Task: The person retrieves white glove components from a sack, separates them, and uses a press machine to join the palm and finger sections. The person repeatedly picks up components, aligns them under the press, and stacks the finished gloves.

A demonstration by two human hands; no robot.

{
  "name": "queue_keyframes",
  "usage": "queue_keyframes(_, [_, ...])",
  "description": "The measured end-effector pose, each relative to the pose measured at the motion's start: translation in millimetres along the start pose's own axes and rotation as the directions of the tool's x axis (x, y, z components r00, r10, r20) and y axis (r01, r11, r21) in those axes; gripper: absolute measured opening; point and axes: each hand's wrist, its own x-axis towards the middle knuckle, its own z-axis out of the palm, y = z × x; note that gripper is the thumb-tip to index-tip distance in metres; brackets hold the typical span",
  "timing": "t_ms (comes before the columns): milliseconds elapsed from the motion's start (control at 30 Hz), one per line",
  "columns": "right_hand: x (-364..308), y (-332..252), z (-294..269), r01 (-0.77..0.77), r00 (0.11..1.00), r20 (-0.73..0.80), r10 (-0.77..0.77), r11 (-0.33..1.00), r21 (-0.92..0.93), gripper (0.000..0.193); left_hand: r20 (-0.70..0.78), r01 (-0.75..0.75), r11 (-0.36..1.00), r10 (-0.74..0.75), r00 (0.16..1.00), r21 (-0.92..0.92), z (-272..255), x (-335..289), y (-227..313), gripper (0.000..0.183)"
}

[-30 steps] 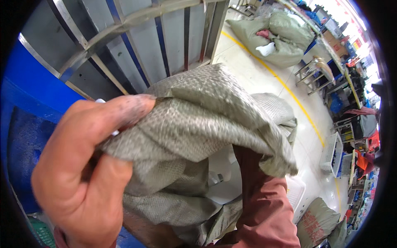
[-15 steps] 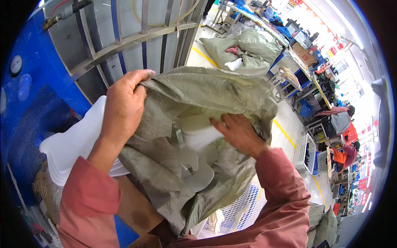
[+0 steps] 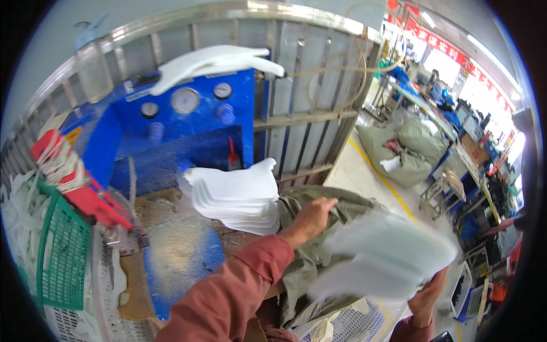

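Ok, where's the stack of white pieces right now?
In the head view, the white stack sits near centre, left of the grey-green sack and below the blue gauge panel.

Left hand (image 3: pixel 312 221) grips olive sack (image 3: pixel 309 261), frame centre; right hand (image 3: pixel 427 297) holds blurred white pieces (image 3: pixel 393 251), lower right; white stack (image 3: pixel 235 196) left of centre.

The left arm (image 3: pixel 228 288) slants up from the bottom. The left hand (image 3: pixel 310 221) is near the middle, its fingers (image 3: pixel 327 204) curled. The right hand (image 3: pixel 428 293) is low on the right, blurry.
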Motion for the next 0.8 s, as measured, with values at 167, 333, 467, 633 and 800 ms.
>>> queue_keyframes(167, [68.2, -48.7, 56.7, 0.17, 0.961, -0.22, -0.169, 0.985, -0.013, 0.069, 0.187, 0.095, 0.988, -0.118, 0.975, 0.124, 9.6, -52.0, 22.3, 0.039])
queue_keyframes(333, [108.1, -103.1, 187.7, 0.426, 0.859, -0.327, -0.393, 0.904, 0.032, 0.076, 0.333, 0.08, 0.974, -0.15, 0.931, 0.213, 15.2, -74.4, 0.8, 0.035])
queue_keyframes(467, [103.5, -126.7, 291.4, 0.508, 0.857, -0.14, -0.496, 0.858, 0.074, 0.065, 0.393, 0.218, 0.976, -0.211, 0.895, 0.028, 22.6, -98.1, -26.7, 0.035])
queue_keyframes(633, [85.1, -114.3, 322.8, 0.576, 0.756, 0.271, -0.597, 0.802, 0.161, 0.062, 0.278, 0.272, 0.906, -0.184, 0.943, -0.323, 8.4, -121.1, -37.4, 0.047])
queue_keyframes(800, [64.9, -89.3, 239.8, 0.375, 0.892, 0.159, -0.423, 0.89, 0.259, 0.045, 0.247, 0.235, 0.971, -0.24, 0.939, 0.051, -10.4, -95.7, -9.4, 0.032])
